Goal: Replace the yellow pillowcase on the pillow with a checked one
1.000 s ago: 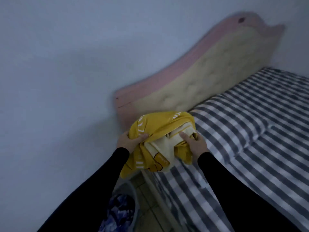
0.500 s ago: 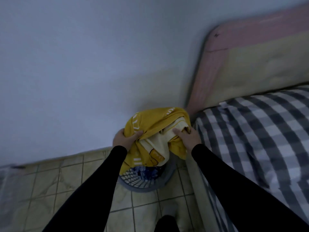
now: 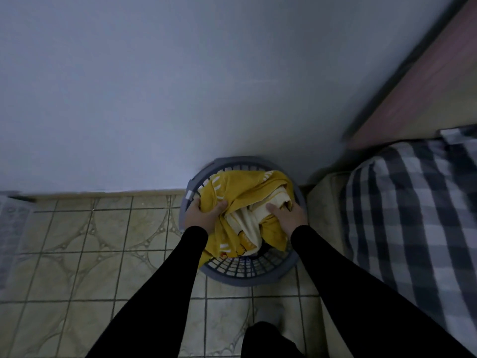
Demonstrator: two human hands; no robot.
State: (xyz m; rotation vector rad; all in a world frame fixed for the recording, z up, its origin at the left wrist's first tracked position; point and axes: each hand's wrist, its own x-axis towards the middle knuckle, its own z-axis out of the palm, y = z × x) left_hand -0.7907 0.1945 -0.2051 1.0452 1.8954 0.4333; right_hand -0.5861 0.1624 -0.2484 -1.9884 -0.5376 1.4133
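The view has swung down from the bed (image 3: 413,228) at right to the tiled floor (image 3: 90,254), where a grey basket (image 3: 247,272) stands against the wall. The bundled yellow case (image 3: 240,192), a second ago held up beside the mattress, now sits low inside the basket. Left hand (image 3: 200,215) and right hand (image 3: 290,218) each keep a closed grip on it. Disposal looks nearly done; only letting go is left.

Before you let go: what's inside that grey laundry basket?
The bunched yellow pillowcase fills the grey basket, gripped by the left hand and right hand. A dark patch shows beneath it; anything else is covered.
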